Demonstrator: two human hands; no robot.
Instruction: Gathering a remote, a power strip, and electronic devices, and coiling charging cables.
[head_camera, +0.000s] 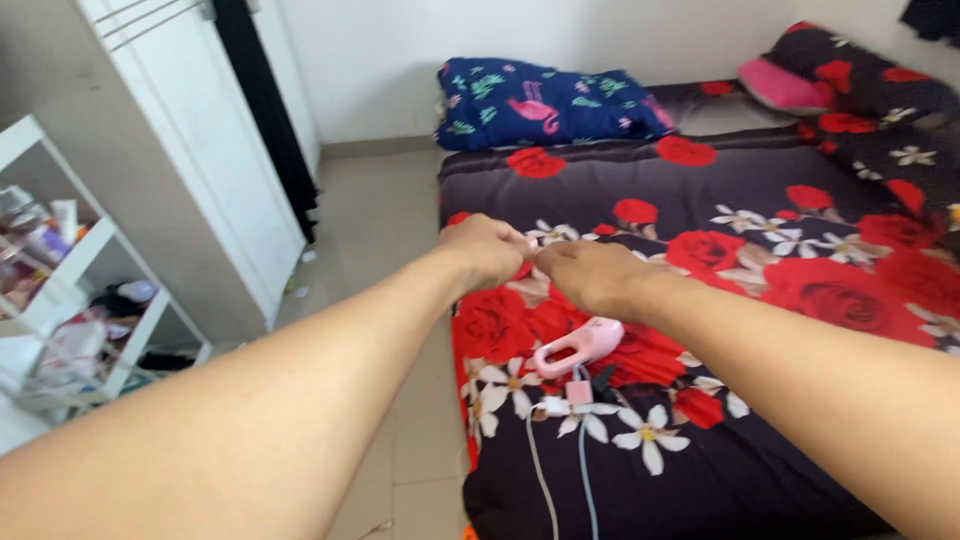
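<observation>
Under your hands lies a bed sheet (760, 470) in black, strewn with big red roses and small white flowers with yellow centres. On it you see a pale pink gadget (580, 346) and two white cables (545, 470). The pillow (545, 103) is deep blue with pink flamingos and teal leaves. You have a white shelf (75, 250), a white wardrobe (215, 150) and a beige tiled floor (385, 240).

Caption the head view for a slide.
Left hand and right hand meet above a floral bedsheet, with a pink device and cables below.
</observation>
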